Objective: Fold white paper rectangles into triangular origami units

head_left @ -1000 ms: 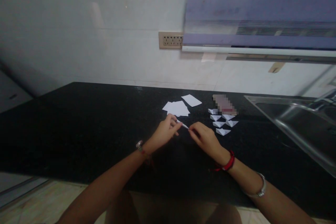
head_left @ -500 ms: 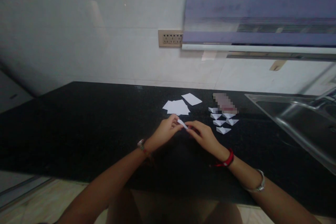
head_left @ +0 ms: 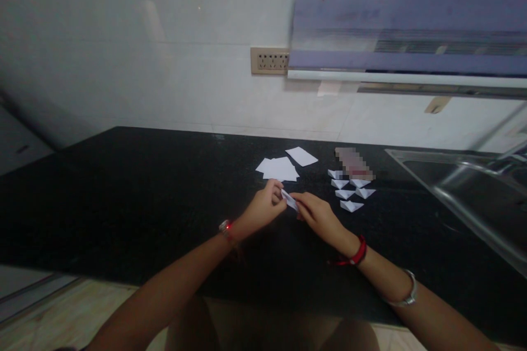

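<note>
A small folded piece of white paper (head_left: 290, 200) is pinched between my two hands above the dark counter. My left hand (head_left: 265, 203) grips its left end, fingers closed, while my right hand (head_left: 317, 214) holds the right end between thumb and fingers. Just beyond my hands lies a loose pile of flat white paper sheets (head_left: 279, 168), with a separate paper sheet (head_left: 302, 156) behind it. To the right of my right hand, several folded paper boats (head_left: 351, 206) sit grouped together.
A blurred-out flat pinkish object (head_left: 354, 162) lies behind the boats. At the right, a steel sink (head_left: 486, 197) is set into the black counter (head_left: 144, 203). A socket panel (head_left: 269, 61) and a purple striped blind (head_left: 403, 16) are at the back wall.
The folded paper has turned slightly and shows more of its face between my fingers. My right hand has shifted slightly, still gripping it. The whole view has moved a little.
</note>
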{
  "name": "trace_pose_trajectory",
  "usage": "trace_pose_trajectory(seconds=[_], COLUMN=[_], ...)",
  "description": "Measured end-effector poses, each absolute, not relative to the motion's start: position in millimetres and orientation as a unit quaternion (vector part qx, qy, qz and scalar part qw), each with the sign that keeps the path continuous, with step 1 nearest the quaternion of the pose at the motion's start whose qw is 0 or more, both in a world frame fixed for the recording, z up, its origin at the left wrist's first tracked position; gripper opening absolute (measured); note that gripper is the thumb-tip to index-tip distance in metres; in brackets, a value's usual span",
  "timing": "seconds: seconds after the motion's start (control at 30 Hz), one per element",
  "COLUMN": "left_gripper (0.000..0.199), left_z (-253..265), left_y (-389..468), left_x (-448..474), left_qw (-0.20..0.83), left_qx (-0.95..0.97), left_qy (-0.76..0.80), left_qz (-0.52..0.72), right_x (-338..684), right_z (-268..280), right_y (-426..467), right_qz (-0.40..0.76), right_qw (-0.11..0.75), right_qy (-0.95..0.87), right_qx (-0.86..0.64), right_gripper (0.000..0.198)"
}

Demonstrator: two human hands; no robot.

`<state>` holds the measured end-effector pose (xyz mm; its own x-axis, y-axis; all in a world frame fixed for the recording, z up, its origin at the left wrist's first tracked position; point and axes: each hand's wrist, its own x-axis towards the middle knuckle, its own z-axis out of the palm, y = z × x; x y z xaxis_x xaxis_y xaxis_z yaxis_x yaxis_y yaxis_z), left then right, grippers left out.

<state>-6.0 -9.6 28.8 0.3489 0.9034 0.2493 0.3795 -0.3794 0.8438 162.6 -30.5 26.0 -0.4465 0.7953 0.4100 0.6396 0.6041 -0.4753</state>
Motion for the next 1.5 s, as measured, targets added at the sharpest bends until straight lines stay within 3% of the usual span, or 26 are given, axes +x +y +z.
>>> trace_pose_trajectory(seconds=[0.27, 0.67, 0.9, 1.37, 1.5], left_gripper=[0.036, 0.014, 0.009, 0.015, 0.02], left_z=[14, 7, 13, 22, 22], left_y=[-14, -1, -5, -11, -11], left_x=[8, 10, 9, 7, 7], left_qw=[0.358, 0.4, 0.316, 0.238, 0.24], left_qx=[0.693, 0.658, 0.721, 0.813, 0.802], left_qy=[0.488, 0.512, 0.476, 0.415, 0.409], left_qz=[0.392, 0.381, 0.393, 0.331, 0.363], right_x=[159, 153, 160, 160, 161], right_z=[19, 18, 16, 26, 24], right_y=[-29, -30, -26, -28, -29], right_qz=[0.084, 0.072, 0.066, 0.109, 0.114], right_qw=[0.306, 0.293, 0.311, 0.35, 0.379], right_qy=[-0.85, -0.849, -0.841, -0.798, -0.782], right_qx=[-0.42, -0.435, -0.438, -0.478, -0.481], right_gripper=[0.026, 0.023, 0.026, 0.015, 0.016])
